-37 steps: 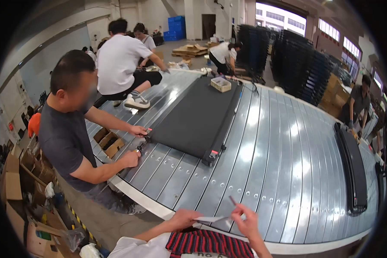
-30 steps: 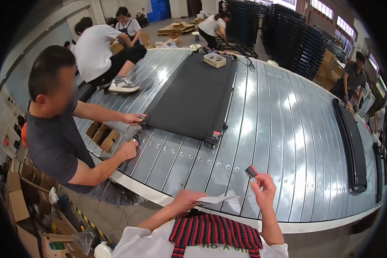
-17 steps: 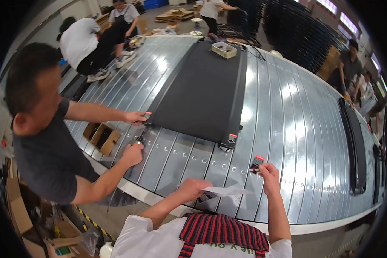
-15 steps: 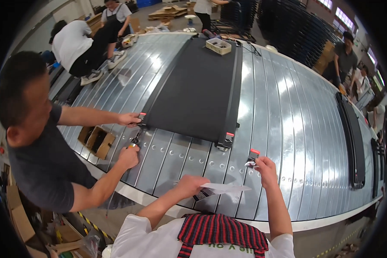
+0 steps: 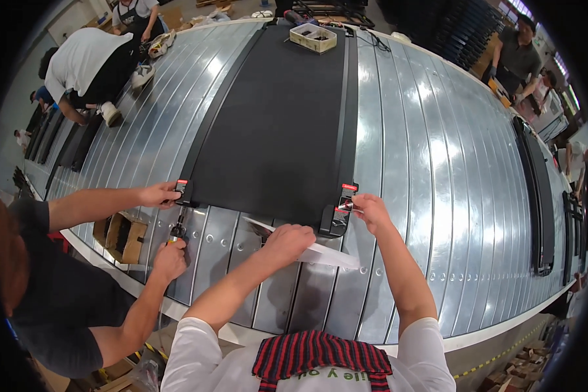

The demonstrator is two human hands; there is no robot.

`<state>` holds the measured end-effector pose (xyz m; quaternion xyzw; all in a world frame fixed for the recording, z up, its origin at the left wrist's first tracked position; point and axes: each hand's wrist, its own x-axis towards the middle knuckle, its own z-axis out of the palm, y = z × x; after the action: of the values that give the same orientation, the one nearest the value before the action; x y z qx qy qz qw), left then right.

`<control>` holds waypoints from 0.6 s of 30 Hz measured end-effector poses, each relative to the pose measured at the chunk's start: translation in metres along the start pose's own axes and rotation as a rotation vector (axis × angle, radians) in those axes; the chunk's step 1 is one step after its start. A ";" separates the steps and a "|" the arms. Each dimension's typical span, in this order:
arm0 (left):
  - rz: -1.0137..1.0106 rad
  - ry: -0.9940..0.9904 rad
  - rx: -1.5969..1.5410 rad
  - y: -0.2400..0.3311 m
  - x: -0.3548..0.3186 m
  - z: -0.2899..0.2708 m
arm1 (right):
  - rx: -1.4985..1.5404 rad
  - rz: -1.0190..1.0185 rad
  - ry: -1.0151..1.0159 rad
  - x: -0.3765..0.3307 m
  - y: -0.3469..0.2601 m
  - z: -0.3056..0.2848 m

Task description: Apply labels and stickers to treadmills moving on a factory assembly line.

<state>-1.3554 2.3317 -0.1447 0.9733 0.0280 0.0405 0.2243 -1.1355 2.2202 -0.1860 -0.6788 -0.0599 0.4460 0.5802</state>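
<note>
A long black treadmill deck (image 5: 274,117) lies on the metal-slatted table in front of me. My left hand (image 5: 287,243) is closed on white sheets (image 5: 330,255), just off the deck's front edge. My right hand (image 5: 370,212) pinches a small red-and-black label (image 5: 342,208) at the deck's right front end cap (image 5: 334,222). Whether the label touches the cap I cannot tell. Just above it, a similar label (image 5: 349,187) sits on the deck's corner.
At my left a co-worker's hand (image 5: 170,260) holds a driver (image 5: 178,230) at the deck's left front corner. Nearby stands an open cardboard box (image 5: 125,238). A white tray (image 5: 313,39) of small parts rests on the deck's far end. Another black deck (image 5: 536,209) lies at the right.
My right hand has brought the label from over the bare slats to the deck's right front corner. My left hand has moved forward with the sheets. The view has shifted.
</note>
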 end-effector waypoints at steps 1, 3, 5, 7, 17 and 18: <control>0.013 -0.005 0.026 -0.002 0.007 0.000 | 0.001 0.007 0.002 0.006 -0.001 0.000; 0.030 -0.017 0.046 -0.006 0.019 0.001 | -0.016 0.048 -0.052 0.014 -0.002 0.000; 0.018 -0.036 0.065 -0.009 0.029 0.003 | -0.019 0.065 -0.047 0.020 -0.002 0.000; 0.037 0.002 0.061 -0.014 0.035 0.006 | -0.022 0.079 -0.043 0.024 -0.004 0.001; 0.033 -0.014 0.019 -0.021 0.053 0.014 | -0.035 0.107 -0.010 0.030 -0.003 0.002; 0.034 -0.017 0.018 -0.021 0.053 0.015 | -0.027 0.103 -0.016 0.029 -0.002 0.001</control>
<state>-1.3017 2.3481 -0.1641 0.9759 0.0099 0.0357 0.2150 -1.1180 2.2394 -0.1996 -0.6851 -0.0355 0.4797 0.5470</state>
